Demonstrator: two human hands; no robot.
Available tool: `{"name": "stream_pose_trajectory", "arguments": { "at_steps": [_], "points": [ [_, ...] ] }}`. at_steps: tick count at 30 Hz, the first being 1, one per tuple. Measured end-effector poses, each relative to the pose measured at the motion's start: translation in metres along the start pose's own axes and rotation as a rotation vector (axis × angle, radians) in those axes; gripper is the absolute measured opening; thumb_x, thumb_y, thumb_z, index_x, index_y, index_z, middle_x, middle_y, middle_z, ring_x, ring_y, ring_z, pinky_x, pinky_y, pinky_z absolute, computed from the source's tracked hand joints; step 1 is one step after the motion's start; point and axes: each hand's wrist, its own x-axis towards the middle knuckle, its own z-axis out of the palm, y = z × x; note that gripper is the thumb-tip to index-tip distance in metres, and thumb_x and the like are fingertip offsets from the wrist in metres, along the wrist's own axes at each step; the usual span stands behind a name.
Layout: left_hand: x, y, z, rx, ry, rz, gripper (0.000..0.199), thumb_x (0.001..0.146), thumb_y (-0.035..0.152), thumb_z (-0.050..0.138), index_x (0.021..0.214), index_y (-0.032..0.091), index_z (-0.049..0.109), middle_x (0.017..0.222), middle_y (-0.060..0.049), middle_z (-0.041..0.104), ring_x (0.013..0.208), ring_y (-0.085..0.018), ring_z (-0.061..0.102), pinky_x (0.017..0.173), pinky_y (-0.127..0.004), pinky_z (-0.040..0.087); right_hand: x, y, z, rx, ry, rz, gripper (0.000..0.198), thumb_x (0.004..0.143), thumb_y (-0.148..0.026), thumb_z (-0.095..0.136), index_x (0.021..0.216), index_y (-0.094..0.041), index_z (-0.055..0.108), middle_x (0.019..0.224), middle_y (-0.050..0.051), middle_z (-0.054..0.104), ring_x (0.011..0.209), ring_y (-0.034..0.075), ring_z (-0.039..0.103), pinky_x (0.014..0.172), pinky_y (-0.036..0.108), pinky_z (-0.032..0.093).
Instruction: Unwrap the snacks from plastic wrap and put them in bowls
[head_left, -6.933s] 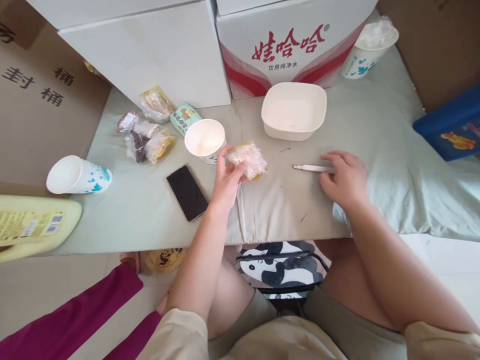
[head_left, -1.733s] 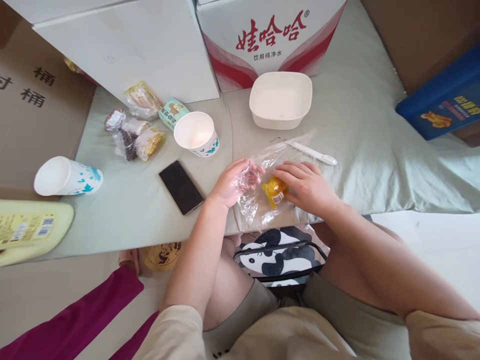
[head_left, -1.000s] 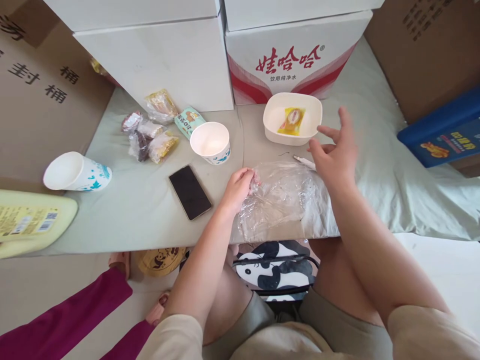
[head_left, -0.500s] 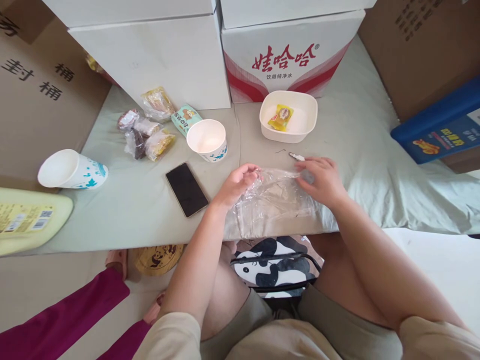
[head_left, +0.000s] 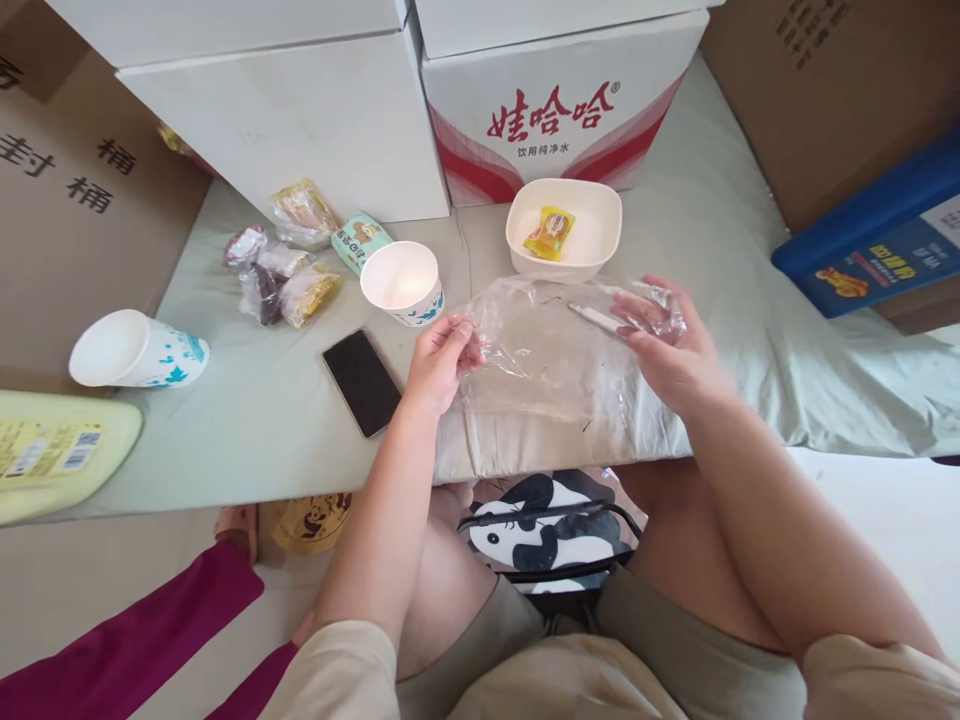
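Note:
A clear plastic bag [head_left: 547,375] is spread wide between my two hands above the cloth. My left hand [head_left: 442,360] pinches its left edge between thumb and curled fingers. At the right side, my right hand [head_left: 667,345] has bent fingers with crumpled film around them, gripping the bag there. A slim white pen-like tool with a metallic tip [head_left: 598,319] lies close to the right fingertips, partly covered by film. Just beyond the bag is a white bowl [head_left: 606,240] holding a yellow wrapped snack [head_left: 551,233].
A paper cup [head_left: 405,285] and a phone [head_left: 363,382] are left of the bag. Several wrapped snacks [head_left: 281,265] lie farther left, near another cup [head_left: 142,348] on its side. White cartons [head_left: 555,120] block the back. A person's purple-clad leg [head_left: 135,630] is below left.
My right hand has moved right and slightly up, stretching the bag wider. My left hand has shifted a little left. More of the white tool's length shows.

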Motion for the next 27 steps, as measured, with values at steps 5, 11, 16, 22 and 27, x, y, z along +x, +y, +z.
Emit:
{"name": "stream_pose_trajectory", "arguments": {
  "at_steps": [5,11,16,22,27],
  "points": [
    [-0.001,0.012,0.003,-0.121,0.104,-0.098,0.035,0.079,0.052,0.072,0.077,0.019,0.059,0.060,0.002,0.065,0.044,-0.007,0.057,0.039,-0.017,0.038,0.002,0.006,0.001,-0.031,-0.003,0.228,0.040,0.072,-0.055,0.081,0.085,-0.025,0.059,0.086,0.001,0.075,0.076,0.018,0.072,0.074,0.034,0.060],
    [-0.003,0.017,0.000,-0.141,0.138,-0.172,0.036,0.090,0.049,0.058,0.072,0.018,0.058,0.059,0.001,0.065,0.043,-0.007,0.057,0.040,-0.017,0.037,-0.001,0.005,0.000,0.024,0.099,0.218,0.046,0.078,-0.049,0.075,0.115,-0.031,0.053,0.071,-0.006,0.069,0.059,0.015,0.068,0.057,0.029,0.056],
    [0.000,0.017,-0.004,-0.212,0.228,-0.199,0.033,0.090,0.044,0.058,0.071,0.018,0.057,0.053,0.003,0.061,0.042,-0.005,0.056,0.039,-0.015,0.035,-0.011,0.007,0.001,-0.068,0.105,0.108,0.078,0.076,-0.033,0.075,0.142,-0.037,0.033,0.075,-0.008,0.069,0.066,0.016,0.070,0.068,0.032,0.059],
    [0.000,0.019,0.001,-0.248,0.219,-0.328,0.033,0.094,0.037,0.051,0.069,0.017,0.058,0.054,0.001,0.063,0.044,-0.006,0.059,0.039,-0.014,0.036,-0.017,0.003,0.002,-0.154,0.092,-0.050,0.074,0.085,-0.039,0.066,0.146,-0.041,0.024,0.102,0.001,0.074,0.087,0.022,0.075,0.078,0.039,0.059],
    [-0.003,0.019,0.002,-0.239,0.237,-0.297,0.027,0.094,0.037,0.053,0.078,0.017,0.061,0.060,0.001,0.067,0.050,-0.007,0.064,0.044,-0.014,0.042,-0.026,-0.007,0.007,-0.294,0.051,-0.032,0.070,0.082,-0.038,0.070,0.143,-0.038,0.035,0.083,-0.001,0.072,0.063,0.021,0.068,0.067,0.042,0.059]
  ]
}}
